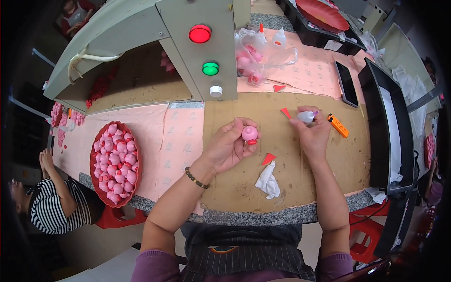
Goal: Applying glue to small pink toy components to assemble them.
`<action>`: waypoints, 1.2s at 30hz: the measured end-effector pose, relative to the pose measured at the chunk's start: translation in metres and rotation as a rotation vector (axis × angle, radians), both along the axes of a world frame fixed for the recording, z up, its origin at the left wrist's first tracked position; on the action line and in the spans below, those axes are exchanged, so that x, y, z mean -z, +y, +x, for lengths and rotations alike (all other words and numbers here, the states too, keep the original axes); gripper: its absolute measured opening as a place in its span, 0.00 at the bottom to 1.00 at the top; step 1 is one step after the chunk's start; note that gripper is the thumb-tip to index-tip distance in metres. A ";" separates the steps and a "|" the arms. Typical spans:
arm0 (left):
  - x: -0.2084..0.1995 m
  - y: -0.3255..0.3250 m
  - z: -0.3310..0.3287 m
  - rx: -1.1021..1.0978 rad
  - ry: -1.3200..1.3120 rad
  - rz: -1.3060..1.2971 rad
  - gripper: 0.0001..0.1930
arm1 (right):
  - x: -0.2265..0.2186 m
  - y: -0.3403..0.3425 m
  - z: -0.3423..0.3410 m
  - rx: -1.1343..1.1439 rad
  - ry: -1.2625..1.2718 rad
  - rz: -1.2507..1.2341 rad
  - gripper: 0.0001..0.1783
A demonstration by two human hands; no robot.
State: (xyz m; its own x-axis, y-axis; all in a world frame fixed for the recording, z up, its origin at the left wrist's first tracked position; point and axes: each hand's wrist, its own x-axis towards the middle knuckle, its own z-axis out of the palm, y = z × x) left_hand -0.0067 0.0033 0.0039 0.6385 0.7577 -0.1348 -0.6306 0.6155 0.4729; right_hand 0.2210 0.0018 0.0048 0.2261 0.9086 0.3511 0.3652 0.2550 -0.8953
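Observation:
A small pink round-headed figure (249, 133) with a red band at its lower end sits in my left hand (230, 145), fingers closed around it over the brown cardboard (225, 188). My right hand (314, 134) grips a small white squeeze bottle (306, 116) with a purple tip, lying on its side. Just beside those fingertips is a red pointed piece (285, 113). Between my forearms lie a red triangular piece (268, 159) and a crumpled white tissue (268, 181). To the right of my right hand rests an orange hand tool (338, 126), perhaps a cutter.
At left stands a red scalloped basket (134, 181) heaped with pink figures. A grey machine housing (197, 51) with lit buttons rises ahead. A plastic bag (282, 56) of pink pieces, a phone (346, 83) and a black tray (408, 136) lie beyond. A person in stripes (58, 207) sits at left.

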 end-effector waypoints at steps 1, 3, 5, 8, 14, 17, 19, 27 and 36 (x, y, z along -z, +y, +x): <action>-0.001 0.001 0.000 0.008 -0.009 -0.011 0.17 | 0.003 0.004 0.009 0.085 -0.116 -0.070 0.13; -0.002 0.001 0.001 0.015 -0.017 -0.022 0.18 | 0.004 0.007 0.013 0.169 -0.231 -0.141 0.13; -0.007 -0.001 0.002 -0.059 0.094 -0.054 0.17 | -0.001 0.007 0.013 0.159 -0.234 -0.264 0.20; -0.011 -0.001 0.001 -0.046 0.111 -0.034 0.17 | -0.003 0.003 0.005 0.310 -0.160 0.069 0.25; 0.014 0.000 -0.002 0.119 -0.007 0.139 0.17 | -0.035 -0.025 -0.006 -0.275 -0.228 0.532 0.24; 0.004 -0.006 0.003 0.126 0.152 0.130 0.10 | -0.037 -0.028 -0.031 -0.447 -0.389 0.348 0.23; 0.000 -0.008 0.006 0.134 0.205 0.127 0.10 | -0.022 -0.031 -0.034 -0.633 -0.091 0.070 0.21; 0.002 -0.007 0.004 0.097 0.391 0.279 0.17 | -0.011 -0.030 -0.028 -0.672 0.079 -0.109 0.19; 0.004 -0.007 0.000 0.164 0.377 0.271 0.15 | -0.008 -0.034 -0.031 -0.614 -0.072 0.058 0.16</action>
